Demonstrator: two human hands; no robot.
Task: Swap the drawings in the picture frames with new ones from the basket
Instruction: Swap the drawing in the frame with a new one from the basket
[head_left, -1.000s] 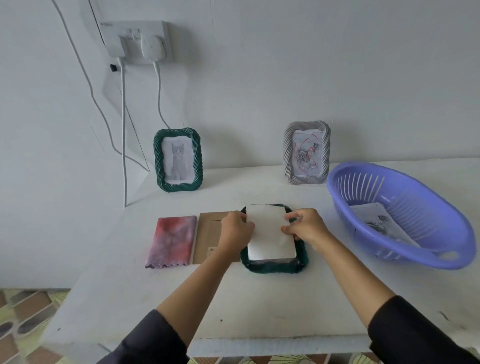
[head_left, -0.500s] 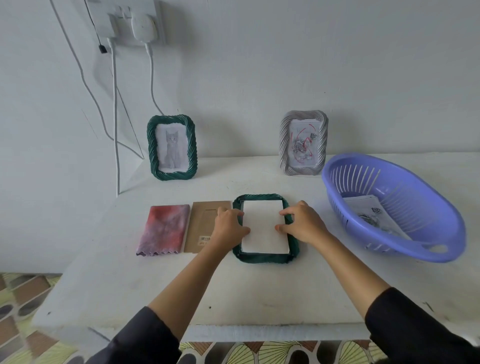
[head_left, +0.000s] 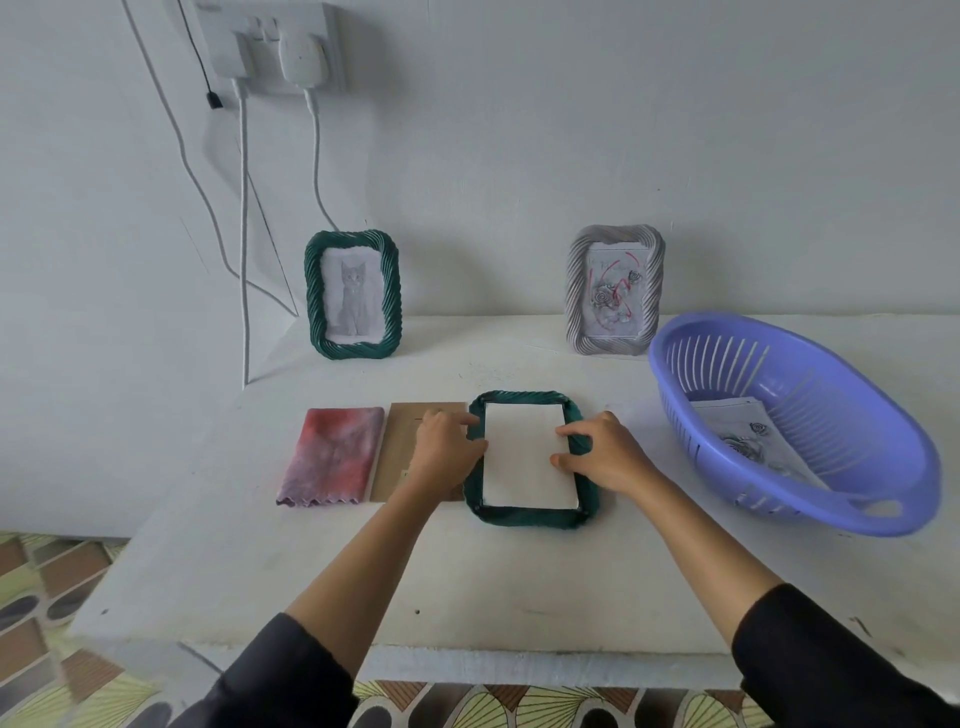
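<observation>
A dark green picture frame (head_left: 530, 515) lies face down in the middle of the white table (head_left: 467, 587). A blank white sheet (head_left: 524, 462) lies flat in its back opening. My left hand (head_left: 445, 449) touches the sheet's left edge and the frame rim with its fingertips. My right hand (head_left: 605, 457) presses index finger and thumb on the sheet's right edge. The brown backing board (head_left: 401, 434) lies just left of the frame, partly under my left hand. The purple basket (head_left: 883, 522) at the right holds printed drawings (head_left: 748, 434).
A green frame with a cat drawing (head_left: 354, 296) and a grey frame with a rose drawing (head_left: 615, 291) stand against the wall. A folded red-purple cloth (head_left: 332, 457) lies left of the backing board. White cables (head_left: 243, 260) hang from a wall socket at the left.
The white sheet, held tilted above the frame a second ago, now lies flat in the frame's back. Both hands have shifted to its side edges.
</observation>
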